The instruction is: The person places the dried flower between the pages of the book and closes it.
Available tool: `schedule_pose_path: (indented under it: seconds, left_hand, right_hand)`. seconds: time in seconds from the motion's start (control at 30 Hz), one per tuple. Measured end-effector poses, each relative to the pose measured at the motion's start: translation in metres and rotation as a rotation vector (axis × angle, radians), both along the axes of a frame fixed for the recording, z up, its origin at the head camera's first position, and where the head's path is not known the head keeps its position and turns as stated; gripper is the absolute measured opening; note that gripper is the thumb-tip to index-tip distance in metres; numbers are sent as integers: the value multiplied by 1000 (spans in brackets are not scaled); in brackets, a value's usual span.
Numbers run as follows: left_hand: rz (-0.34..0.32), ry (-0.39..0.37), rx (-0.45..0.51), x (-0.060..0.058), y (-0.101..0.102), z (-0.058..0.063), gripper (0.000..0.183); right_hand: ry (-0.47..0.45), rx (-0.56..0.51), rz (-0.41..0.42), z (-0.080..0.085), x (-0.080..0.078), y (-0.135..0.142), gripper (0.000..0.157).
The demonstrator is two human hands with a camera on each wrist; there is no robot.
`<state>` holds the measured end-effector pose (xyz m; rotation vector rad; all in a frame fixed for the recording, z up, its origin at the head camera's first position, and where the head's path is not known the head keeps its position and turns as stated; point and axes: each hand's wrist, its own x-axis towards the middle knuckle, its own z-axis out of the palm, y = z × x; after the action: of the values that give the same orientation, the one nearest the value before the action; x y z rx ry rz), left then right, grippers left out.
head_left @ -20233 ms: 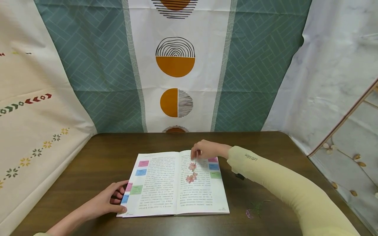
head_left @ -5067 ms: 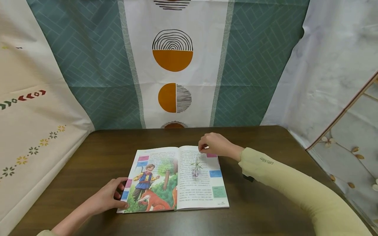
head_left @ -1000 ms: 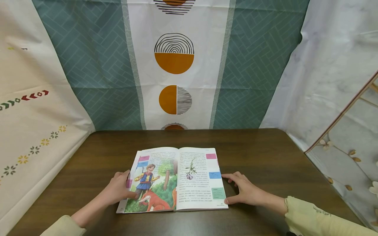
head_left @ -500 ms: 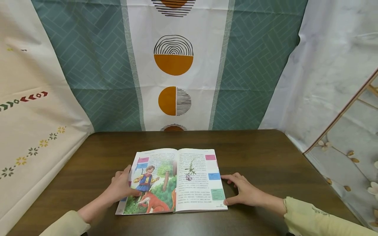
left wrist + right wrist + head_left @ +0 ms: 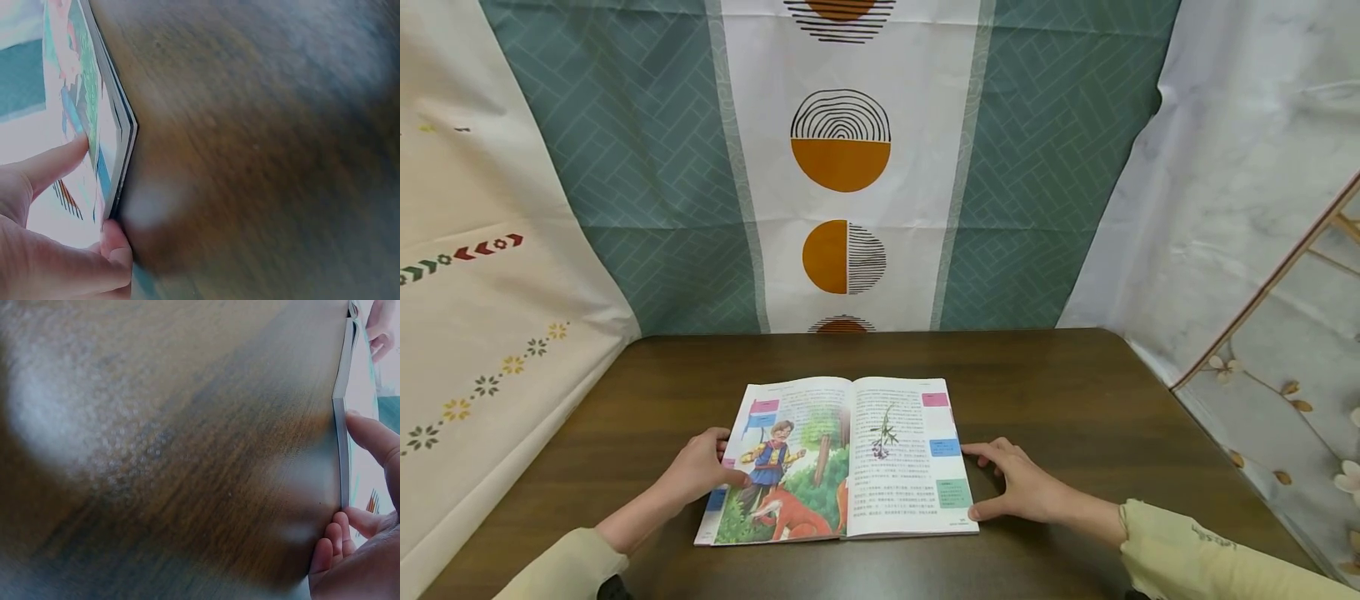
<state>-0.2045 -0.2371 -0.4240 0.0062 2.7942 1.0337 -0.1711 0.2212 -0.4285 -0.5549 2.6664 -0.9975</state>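
Note:
An open book [image 5: 898, 521] lies on the dark wooden table, a picture of a man and a fox on its left page. Across the printed right page rests a small purple flower sprig [image 5: 886, 434] with a green stem and thin leaves. My left hand [image 5: 698, 468] holds the book's left edge, thumb on the picture page; the left wrist view shows a finger against the lower edge of the book [image 5: 129, 134]. My right hand [image 5: 1024, 487] grips the right edge, its thumb at the near corner; the right wrist view shows its other fingers curled beside the book [image 5: 342, 450].
The brown table [image 5: 1030, 375] extends behind and to both sides of the book. A patterned cloth [image 5: 842, 208] hangs at the table's far edge, with a cream cloth [image 5: 497, 333] on the left and a marbled one [image 5: 1247, 208] on the right.
Earlier my right hand held a pink flower, later the purple sprig over the book. The sprig now lies on the page, a picture page shows, and my right hand has moved to the right edge.

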Motion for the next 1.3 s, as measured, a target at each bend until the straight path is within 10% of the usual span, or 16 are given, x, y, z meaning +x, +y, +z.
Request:
schedule_pose_path:
  seconds: [0.47, 1.0, 1.3]
  left_hand:
    - [-52, 37, 63, 0, -8, 14, 88]
    - [-361, 166, 59, -13, 8, 83, 99]
    - [-463, 212, -135, -22, 21, 111, 76]
  right_hand:
    - [7, 7, 10, -1, -2, -1, 86]
    - [37, 12, 12, -5, -7, 1, 84]
    - [50, 10, 15, -6, -7, 1, 83]
